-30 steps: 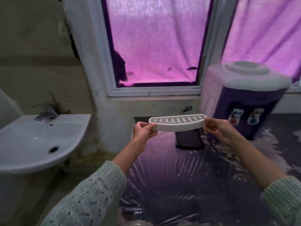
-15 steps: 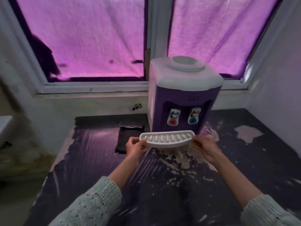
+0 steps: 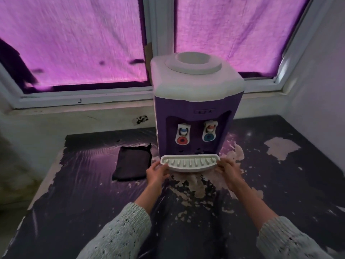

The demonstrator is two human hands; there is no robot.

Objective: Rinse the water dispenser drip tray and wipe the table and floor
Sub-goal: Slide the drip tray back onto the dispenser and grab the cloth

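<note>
1. White drip tray [image 3: 189, 163]: I grip its ends with my left hand [image 3: 156, 171] and right hand [image 3: 229, 170].
2. It sits against the base of the purple water dispenser [image 3: 196, 109].
3. A dark cloth [image 3: 132, 163] lies left on the peeling tabletop [image 3: 280, 184].

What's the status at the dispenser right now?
Left hand and right hand grip the drip tray by its ends. Tray level at the dispenser base. Black cloth lies left, clear of it.

The tray [image 3: 189, 163] is smooth white plastic. The dispenser [image 3: 196, 109] is shiny plastic too. The table [image 3: 280, 184] has a glossy dark cover, peeling and rough. The pad [image 3: 132, 163] looks like matt cloth.
</note>
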